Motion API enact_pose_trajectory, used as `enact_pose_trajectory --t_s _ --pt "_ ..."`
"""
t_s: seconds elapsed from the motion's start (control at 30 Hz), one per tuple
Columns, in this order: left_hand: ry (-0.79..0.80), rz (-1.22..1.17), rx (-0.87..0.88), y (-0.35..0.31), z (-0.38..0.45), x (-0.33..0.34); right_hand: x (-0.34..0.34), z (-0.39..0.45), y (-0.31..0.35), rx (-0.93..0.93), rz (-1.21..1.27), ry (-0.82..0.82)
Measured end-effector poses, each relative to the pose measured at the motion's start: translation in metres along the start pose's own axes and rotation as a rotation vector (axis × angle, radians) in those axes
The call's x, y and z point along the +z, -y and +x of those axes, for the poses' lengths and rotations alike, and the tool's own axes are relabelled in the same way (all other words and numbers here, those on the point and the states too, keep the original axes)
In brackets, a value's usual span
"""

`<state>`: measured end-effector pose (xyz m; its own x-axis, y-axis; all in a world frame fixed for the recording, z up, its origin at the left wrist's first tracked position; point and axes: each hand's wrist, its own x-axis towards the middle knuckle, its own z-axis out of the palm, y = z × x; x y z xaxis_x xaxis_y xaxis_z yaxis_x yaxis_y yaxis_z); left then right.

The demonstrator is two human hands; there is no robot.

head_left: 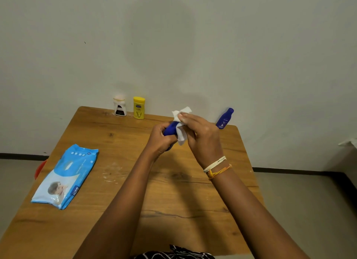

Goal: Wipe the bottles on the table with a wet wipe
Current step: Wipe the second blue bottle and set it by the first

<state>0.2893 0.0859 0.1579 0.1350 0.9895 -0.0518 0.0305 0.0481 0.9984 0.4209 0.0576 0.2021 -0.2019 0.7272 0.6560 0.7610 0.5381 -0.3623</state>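
Above the middle of the wooden table (119, 216), my left hand (161, 137) grips a dark blue bottle (171, 128), mostly hidden by both hands. My right hand (201, 136) holds a white wet wipe (181, 123) wrapped against the bottle's upper part. A second dark blue bottle (224, 118) stands at the table's far right edge. Near the far edge by the wall stand a yellow bottle (139, 107) and, to its left, a white bottle with a black label (119, 106).
A light blue pack of wet wipes (66, 176) lies flat on the table's left side. Something red (39, 169) shows just past the left table edge. The wall runs close behind the far edge.
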Motion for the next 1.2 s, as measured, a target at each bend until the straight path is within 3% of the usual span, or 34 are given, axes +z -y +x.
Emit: enact_pose_trajectory --t_s 0.13,0.27,0.3,0.37,0.43,0.47,0.57,0.67,0.77,0.9,0.93,1.0,1.1,1.13,1.2 --pt "0.016 0.017 0.019 0.004 0.001 0.001 0.003 -0.008 -0.009 -0.039 -0.025 -0.132" --pt "0.017 0.002 0.050 0.001 0.005 0.003 0.004 -0.004 -0.004 0.503 0.320 -0.397" --pt "0.014 0.006 0.054 0.000 0.005 0.003 0.003 -0.002 -0.005 0.587 0.372 -0.401" --pt "0.018 -0.003 0.065 0.000 0.006 0.004 0.002 0.000 -0.008 0.519 0.355 -0.219" --pt "0.018 -0.021 0.073 0.000 0.006 0.005 0.004 -0.001 -0.010 0.314 0.234 0.038" --pt "0.010 -0.023 0.070 0.000 0.006 0.006 0.006 -0.003 -0.011 0.228 0.155 0.087" --pt "0.021 -0.012 0.057 0.001 0.006 0.005 0.007 -0.009 -0.014 0.082 0.006 0.013" --pt "0.048 0.034 0.057 0.003 0.004 0.003 0.001 -0.012 -0.022 -0.008 0.015 -0.104" --pt "0.034 0.046 0.046 0.001 0.002 0.006 0.002 -0.013 -0.024 0.095 0.103 -0.212" --pt "-0.004 0.005 0.003 -0.001 0.003 0.010 0.005 -0.011 -0.016 0.647 0.374 -0.439" --pt "0.002 -0.005 -0.003 0.000 0.003 0.010 0.005 -0.009 -0.015 0.713 0.416 -0.457" --pt "0.026 0.004 -0.010 0.002 0.003 0.012 0.004 -0.003 -0.012 0.654 0.437 -0.352" --pt "0.092 0.054 0.034 0.006 0.002 0.018 0.008 0.005 -0.008 0.397 0.296 -0.018" --pt "0.103 0.073 0.047 0.009 0.002 0.020 0.011 0.006 -0.010 0.333 0.206 0.036" --pt "0.107 0.148 0.069 0.012 0.000 0.023 0.016 0.009 -0.014 0.302 0.143 -0.018"
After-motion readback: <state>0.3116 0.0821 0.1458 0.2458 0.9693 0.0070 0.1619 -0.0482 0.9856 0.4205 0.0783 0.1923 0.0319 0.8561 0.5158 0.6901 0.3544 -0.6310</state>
